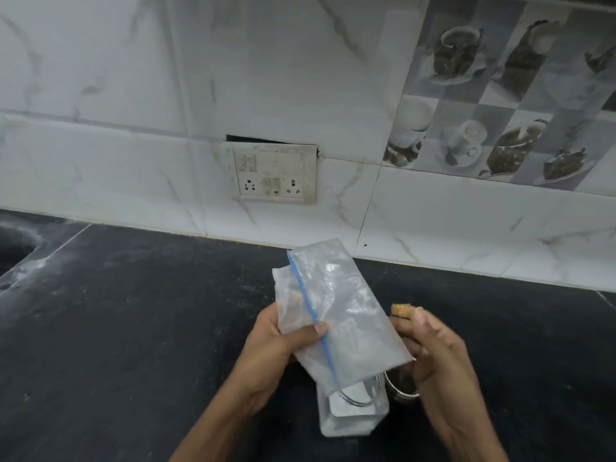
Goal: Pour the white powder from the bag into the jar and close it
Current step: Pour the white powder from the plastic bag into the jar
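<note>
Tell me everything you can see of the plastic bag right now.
The plastic bag is clear, crinkled, dusted white inside, with a blue zip strip along one side. It looks nearly empty. The left hand pinches it, tilted, its lower corner over the open mouth of the glass jar on the black counter.

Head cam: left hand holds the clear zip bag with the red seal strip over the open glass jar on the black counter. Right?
Not quite: the seal strip is blue, not red, as the head view shows. The rest stands: the left hand holds the clear plastic zip bag with its lower end over the open mouth of the square glass jar, which stands on the black stone counter.
</note>
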